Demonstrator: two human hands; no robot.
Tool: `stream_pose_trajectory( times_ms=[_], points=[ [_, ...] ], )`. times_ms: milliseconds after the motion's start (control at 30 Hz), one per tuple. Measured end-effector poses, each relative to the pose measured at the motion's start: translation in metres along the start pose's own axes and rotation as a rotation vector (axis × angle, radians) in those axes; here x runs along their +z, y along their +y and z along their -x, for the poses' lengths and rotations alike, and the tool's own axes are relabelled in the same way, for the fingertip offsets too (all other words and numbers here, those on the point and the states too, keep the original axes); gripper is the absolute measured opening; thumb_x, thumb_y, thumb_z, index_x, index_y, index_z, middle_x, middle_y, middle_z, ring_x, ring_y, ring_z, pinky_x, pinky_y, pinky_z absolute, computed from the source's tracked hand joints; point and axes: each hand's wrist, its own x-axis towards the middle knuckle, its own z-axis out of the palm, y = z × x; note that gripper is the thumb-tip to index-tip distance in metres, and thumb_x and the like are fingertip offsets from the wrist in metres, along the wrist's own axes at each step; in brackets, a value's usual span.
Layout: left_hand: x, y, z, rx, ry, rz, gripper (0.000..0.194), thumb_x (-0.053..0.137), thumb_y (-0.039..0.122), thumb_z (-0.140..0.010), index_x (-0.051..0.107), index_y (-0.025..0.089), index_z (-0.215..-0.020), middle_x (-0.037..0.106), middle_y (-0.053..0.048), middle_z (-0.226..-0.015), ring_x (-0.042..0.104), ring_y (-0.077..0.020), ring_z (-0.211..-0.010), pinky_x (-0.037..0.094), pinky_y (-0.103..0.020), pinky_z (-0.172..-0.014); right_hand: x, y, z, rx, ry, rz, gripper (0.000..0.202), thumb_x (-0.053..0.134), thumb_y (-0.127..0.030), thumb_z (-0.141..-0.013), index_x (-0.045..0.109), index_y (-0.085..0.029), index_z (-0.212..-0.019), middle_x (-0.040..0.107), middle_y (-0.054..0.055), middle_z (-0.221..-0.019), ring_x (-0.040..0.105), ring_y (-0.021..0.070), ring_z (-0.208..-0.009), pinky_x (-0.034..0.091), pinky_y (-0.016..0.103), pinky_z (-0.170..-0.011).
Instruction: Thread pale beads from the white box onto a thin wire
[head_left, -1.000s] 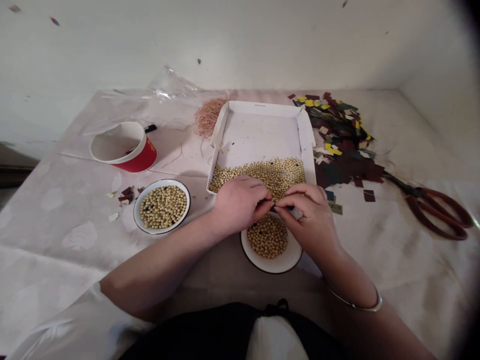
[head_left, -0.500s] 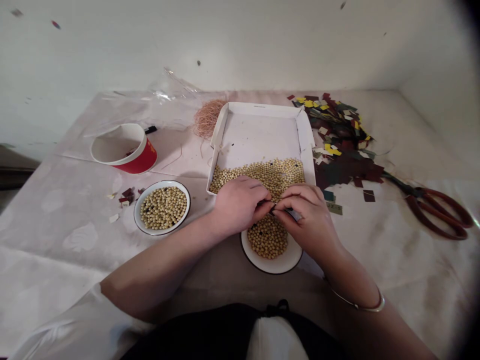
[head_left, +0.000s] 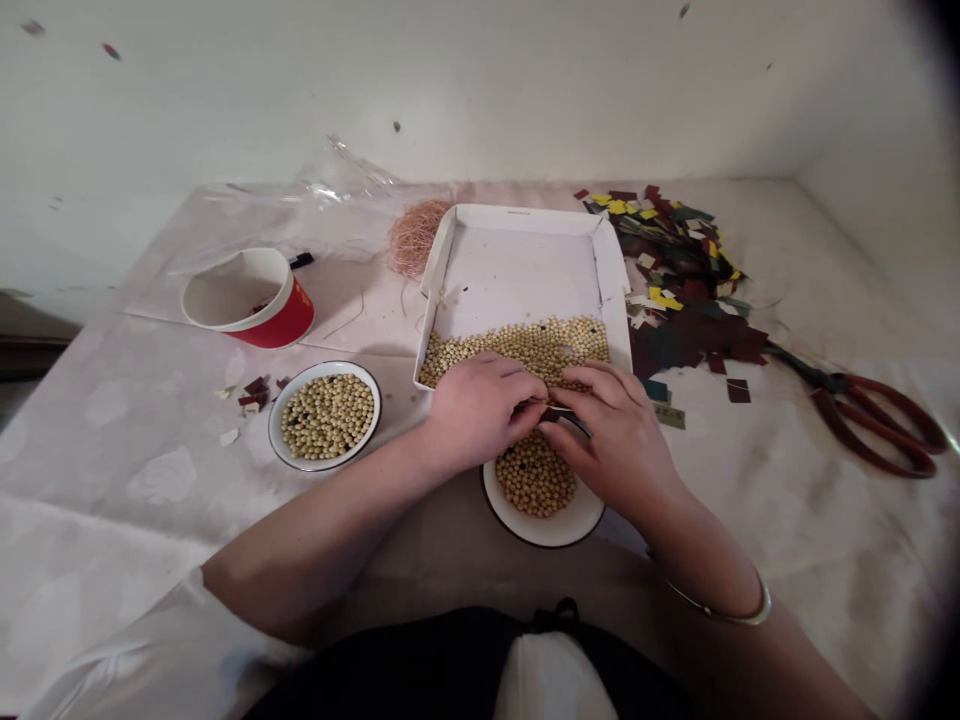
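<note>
My left hand [head_left: 484, 408] is closed in a pinch over the front edge of the white tray [head_left: 525, 270], on something small and dark that I cannot make out. Close beside it, my right hand [head_left: 619, 425] has its thumb and fingers bent around a small dark piece [head_left: 551, 413] between the two hands. Pale beads [head_left: 517, 343] lie across the front part of the tray. Below the hands stands a white bowl [head_left: 544, 530] with more beads, partly hidden by the fingers.
Left are a second bowl of beads [head_left: 326, 415] and a red and white paper cup [head_left: 277, 320]. Copper-coloured wire [head_left: 416, 238] lies beside the tray. Dark and yellow paper pieces [head_left: 690, 320] and scissors [head_left: 877, 420] lie to the right.
My right hand's fingers have shifted slightly, with the thumb a little lower and the fingers spread further from it. The left hand has hardly moved.
</note>
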Motion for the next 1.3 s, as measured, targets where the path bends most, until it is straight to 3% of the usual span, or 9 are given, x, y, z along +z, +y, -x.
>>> stream_pose_trajectory(
  times_ms=[467, 900, 1067, 1300],
  points=[
    [-0.0015, -0.0001, 0.0004, -0.005, -0.022, -0.014, 0.015, 0.054, 0.031, -0.084, 0.065, 0.021, -0.083, 0.064, -0.001, -0.077, 0.057, -0.0172, -0.078, 0.044, -0.031, -0.072, -0.0028, -0.0005, -0.0022, 0.008, -0.029, -0.116, 0.017, 0.048, -0.022, -0.086, 0.064, -0.021, -0.093, 0.068, 0.005, -0.094, 0.056, 0.0234, -0.101, 0.041, 0.042, -0.089],
    [-0.0027, 0.0008, -0.0002, 0.012, -0.009, -0.020, 0.015, 0.052, 0.028, -0.084, 0.064, 0.020, -0.081, 0.063, -0.002, -0.074, 0.057, -0.0168, -0.077, 0.045, -0.031, -0.072, -0.0012, -0.0033, -0.0020, 0.127, 0.131, -0.229, 0.011, 0.051, -0.020, -0.082, 0.061, -0.022, -0.088, 0.065, 0.005, -0.090, 0.058, 0.0221, -0.086, 0.043, 0.038, -0.077],
    [-0.0023, 0.0009, 0.0000, 0.013, -0.009, -0.021, 0.013, 0.053, 0.028, -0.083, 0.064, 0.020, -0.081, 0.064, -0.001, -0.076, 0.057, -0.0173, -0.078, 0.044, -0.031, -0.073, -0.0026, -0.0033, -0.0027, 0.089, 0.079, -0.219, 0.005, 0.054, -0.022, -0.082, 0.059, -0.022, -0.080, 0.065, 0.003, -0.083, 0.058, 0.0213, -0.082, 0.042, 0.038, -0.075],
    [-0.0012, 0.0004, 0.0003, -0.002, -0.019, -0.018, 0.015, 0.052, 0.028, -0.085, 0.064, 0.020, -0.081, 0.064, -0.001, -0.076, 0.057, -0.0163, -0.078, 0.044, -0.031, -0.074, -0.0009, 0.0002, -0.0025, 0.029, 0.107, -0.234, 0.006, 0.062, -0.021, -0.078, 0.062, -0.024, -0.073, 0.063, 0.002, -0.085, 0.057, 0.0202, -0.085, 0.041, 0.038, -0.077]
  ],
)
